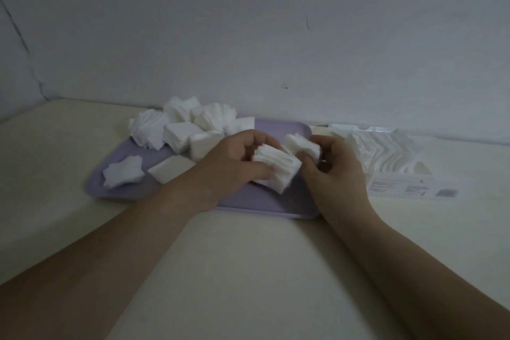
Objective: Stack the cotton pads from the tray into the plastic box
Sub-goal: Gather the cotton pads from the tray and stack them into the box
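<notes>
Left hand point(237, 159) clamps a pad stack point(276, 171) over the tray point(248, 201); right hand point(335, 171) pinches another bundle point(302, 146). Box point(397, 174) lies right of tray, nearer right hand.

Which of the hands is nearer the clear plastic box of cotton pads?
Right. The right hand sits just beside the clear plastic box, at its left edge; the left hand is farther left, over the purple tray.

The tray point(129, 190) lies on the desk point(234, 270) against the wall point(248, 22). Cotton pads point(179, 130) are heaped on the tray's far left part. The plastic box point(397, 174) sits just right of the tray, more pads point(386, 152) inside it.
</notes>
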The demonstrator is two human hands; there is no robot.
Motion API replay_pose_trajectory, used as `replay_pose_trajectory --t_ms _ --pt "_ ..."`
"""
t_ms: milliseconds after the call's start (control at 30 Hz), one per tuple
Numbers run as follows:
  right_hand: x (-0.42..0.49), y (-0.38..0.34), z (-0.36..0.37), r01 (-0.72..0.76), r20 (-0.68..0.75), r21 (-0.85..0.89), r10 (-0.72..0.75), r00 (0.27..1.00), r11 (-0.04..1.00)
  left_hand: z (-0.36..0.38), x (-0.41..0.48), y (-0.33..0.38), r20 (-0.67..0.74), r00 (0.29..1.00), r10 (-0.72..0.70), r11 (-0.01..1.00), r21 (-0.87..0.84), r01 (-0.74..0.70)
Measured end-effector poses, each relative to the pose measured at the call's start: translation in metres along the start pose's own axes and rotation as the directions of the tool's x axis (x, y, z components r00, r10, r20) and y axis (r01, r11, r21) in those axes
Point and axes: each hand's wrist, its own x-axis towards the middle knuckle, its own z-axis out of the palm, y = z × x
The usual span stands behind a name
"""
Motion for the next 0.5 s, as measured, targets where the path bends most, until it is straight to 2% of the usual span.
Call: replay_pose_trajectory --t_ms 67,133,300,400,500 --pt "0.0 -0.001 0.0 -0.012 0.026 0.022 0.012 1.0 1.0 0.001 0.002 -0.004 0.011 1.0 0.018 0.999 0.05 -0.018" --pt "0.0 0.0 0.001 -0.012 0.022 0.029 0.012 1.0 1.0 0.001 0.001 -0.003 -0.012 1.0 0.021 1.0 0.017 -0.021" --pt "-0.001 -0.002 -0.001 -0.003 -0.082 0.049 0.007 0.997 0.999 0.003 -0.003 0.002 0.006 0.999 -0.054 0.997 -0.048 0.054" --pt "-0.001 -0.007 -0.003 0.042 -0.173 0.063 -0.03 0.984 0.997 0.006 -0.002 0.002 -0.025 0.997 -0.076 0.997 -0.018 0.076" --pt "-0.003 -0.012 -0.006 0.112 -0.201 0.052 -0.099 0.975 0.992 0.007 -0.001 0.001 -0.046 0.995 -0.09 0.995 0.028 0.091"
